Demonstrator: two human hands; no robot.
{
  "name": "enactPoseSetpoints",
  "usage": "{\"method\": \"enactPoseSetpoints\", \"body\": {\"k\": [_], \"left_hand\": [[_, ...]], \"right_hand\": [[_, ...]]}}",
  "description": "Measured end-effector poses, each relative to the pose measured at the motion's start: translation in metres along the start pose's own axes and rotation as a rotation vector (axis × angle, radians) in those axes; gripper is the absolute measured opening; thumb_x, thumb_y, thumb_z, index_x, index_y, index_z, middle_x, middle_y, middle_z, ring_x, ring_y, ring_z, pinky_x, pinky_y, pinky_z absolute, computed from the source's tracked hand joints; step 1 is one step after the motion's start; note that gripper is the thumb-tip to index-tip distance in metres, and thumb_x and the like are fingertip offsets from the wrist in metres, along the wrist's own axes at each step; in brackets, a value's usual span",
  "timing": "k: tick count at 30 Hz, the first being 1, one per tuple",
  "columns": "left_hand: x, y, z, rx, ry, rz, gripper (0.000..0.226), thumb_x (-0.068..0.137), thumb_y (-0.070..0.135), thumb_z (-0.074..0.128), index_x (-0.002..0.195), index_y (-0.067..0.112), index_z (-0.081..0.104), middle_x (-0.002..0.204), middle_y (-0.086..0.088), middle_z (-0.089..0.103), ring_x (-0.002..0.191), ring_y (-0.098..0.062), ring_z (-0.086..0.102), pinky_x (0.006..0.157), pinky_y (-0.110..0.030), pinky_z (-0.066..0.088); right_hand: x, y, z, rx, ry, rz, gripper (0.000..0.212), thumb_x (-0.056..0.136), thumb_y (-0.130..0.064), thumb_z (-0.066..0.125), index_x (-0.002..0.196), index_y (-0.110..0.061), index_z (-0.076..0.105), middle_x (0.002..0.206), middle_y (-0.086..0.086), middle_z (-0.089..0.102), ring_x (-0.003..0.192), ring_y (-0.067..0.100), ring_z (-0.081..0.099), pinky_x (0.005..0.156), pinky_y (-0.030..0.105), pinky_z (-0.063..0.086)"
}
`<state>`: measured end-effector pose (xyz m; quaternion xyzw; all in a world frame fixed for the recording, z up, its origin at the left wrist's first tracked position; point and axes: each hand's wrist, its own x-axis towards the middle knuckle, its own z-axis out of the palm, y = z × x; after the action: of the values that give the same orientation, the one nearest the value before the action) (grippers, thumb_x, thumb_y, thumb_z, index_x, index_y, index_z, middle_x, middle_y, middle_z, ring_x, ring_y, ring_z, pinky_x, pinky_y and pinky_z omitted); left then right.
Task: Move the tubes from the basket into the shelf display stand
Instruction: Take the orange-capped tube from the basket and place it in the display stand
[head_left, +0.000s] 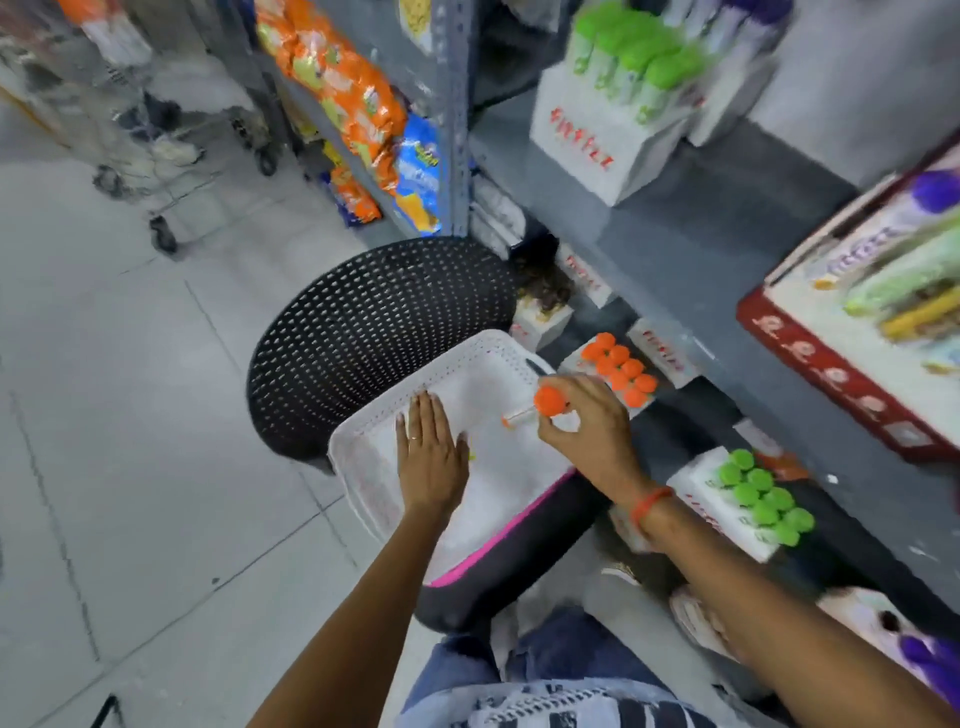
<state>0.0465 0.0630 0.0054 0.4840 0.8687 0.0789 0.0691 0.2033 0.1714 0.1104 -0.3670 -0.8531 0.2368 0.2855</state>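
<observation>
Pinched in the fingers of the right hand (592, 431) is a clear tube with an orange cap (540, 405), held above the white perforated basket (363, 467) at its far right corner, cap toward the shelving and the thin body pointing back over the basket floor. Over the near left part of the same basket the left hand (431, 457) lies flat, palm down, fingers straight and close together, gripping nothing; a ring shows on one finger, and something small and yellow-green peeks out at the thumb side, too blurred to identify. An orange band (649, 506) circles the right wrist. Under the basket is a black seat with a pink edge (498, 540), and behind the basket rises the black perforated chair back (374, 332). Just right of the basket, on the low grey shelf, stands a white display stand filled with orange-capped tubes (621, 374), very near the held tube. Further right of the basket and nearer the person sits a second white stand with green-capped tubes (758, 499). Above and beyond the basket, on a higher shelf, another white stand carries green-capped tubes (623, 67). Left of the basket lies pale tiled floor (130, 415).
</observation>
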Motion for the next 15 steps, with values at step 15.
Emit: {"method": "enactPoseSetpoints", "body": {"k": [15], "left_hand": [[0.062, 0.262, -0.074, -0.227, 0.049, 0.622, 0.086, 0.09, 0.059, 0.014, 0.146, -0.006, 0.01, 0.156, -0.024, 0.01, 0.146, -0.034, 0.007, 0.12, -0.041, 0.0]], "right_hand": [[-0.038, 0.019, -0.314, -0.472, 0.519, 0.397, 0.044, 0.062, -0.002, 0.075, 0.105, -0.005, 0.066, 0.109, 0.02, 0.064, 0.099, 0.035, 0.062, 0.091, 0.034, 0.045]]}}
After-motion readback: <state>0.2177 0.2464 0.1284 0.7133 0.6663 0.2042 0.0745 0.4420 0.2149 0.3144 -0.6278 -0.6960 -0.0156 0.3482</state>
